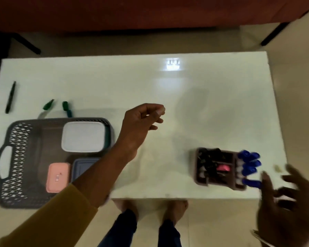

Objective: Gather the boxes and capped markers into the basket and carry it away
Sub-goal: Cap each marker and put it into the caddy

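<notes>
The grey basket (18, 157) sits at the near L corner of the white table (168, 86), w/ its front edge poking a bit over the side. Inside it are 3 boxes: a white box (83, 136) at the back, a pink box (58, 177) at the front & a blue box (82, 166) just beside the pink one. Two green markers (66, 108) lie just behind the basket, and a black pen (10, 97) lies further L; too blurry to tell if their caps are on. Far to the R, near the front edge, is a small tray (201, 182) w/ blue-capped markers (250, 163) in its R side. The right hand (285, 202) is close to those markers, fingers spread wide, touching nothing. The left hand (141, 122) hangs over the middle of the table, fingers loosely curled, thumb near the first finger; I see nothing in it. What could go wrong: the R hand looks fast & blurry, so it could bump the tray and send markers rolling off the edge. The L arm crosses over the basket, so the sleeve could catch the rim and tip it, since it already sticks out. A marker w/o a cap could also get tossed in by mistake.
</notes>
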